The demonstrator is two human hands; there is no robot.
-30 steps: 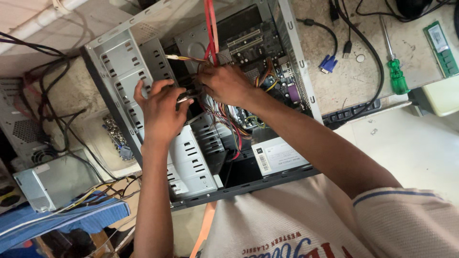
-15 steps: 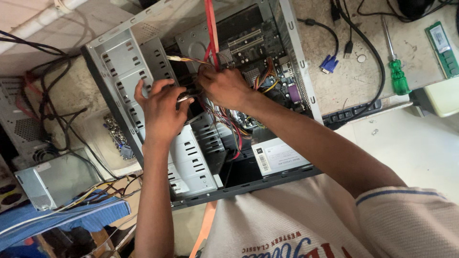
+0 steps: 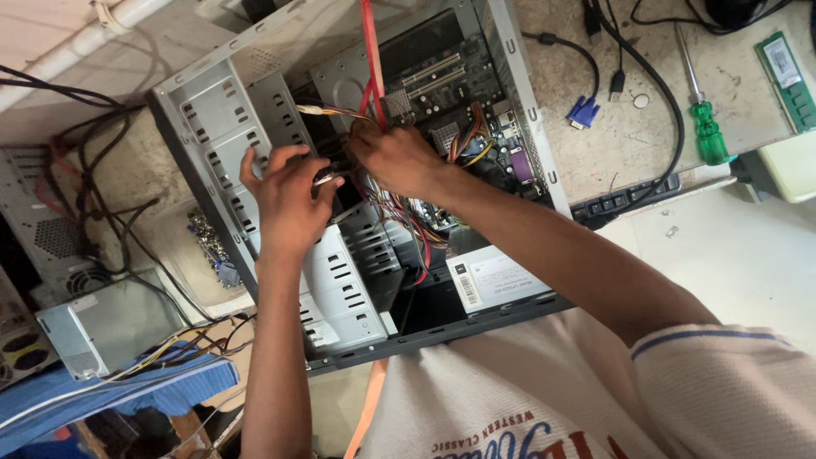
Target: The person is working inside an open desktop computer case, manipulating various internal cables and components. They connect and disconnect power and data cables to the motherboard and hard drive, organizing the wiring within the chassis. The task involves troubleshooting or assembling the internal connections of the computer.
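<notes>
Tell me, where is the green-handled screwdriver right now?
The green-handled screwdriver lies on the worktable at upper right, outside the open computer case, between a black cable and a green memory stick.

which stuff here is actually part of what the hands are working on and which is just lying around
In hand:
- open computer case
- bundle of coloured wires
- red flat cable
- left hand and right hand, both among the wires

Lying about:
- green screwdriver
- blue plug
- green memory stick
- loose grey power supply
</notes>
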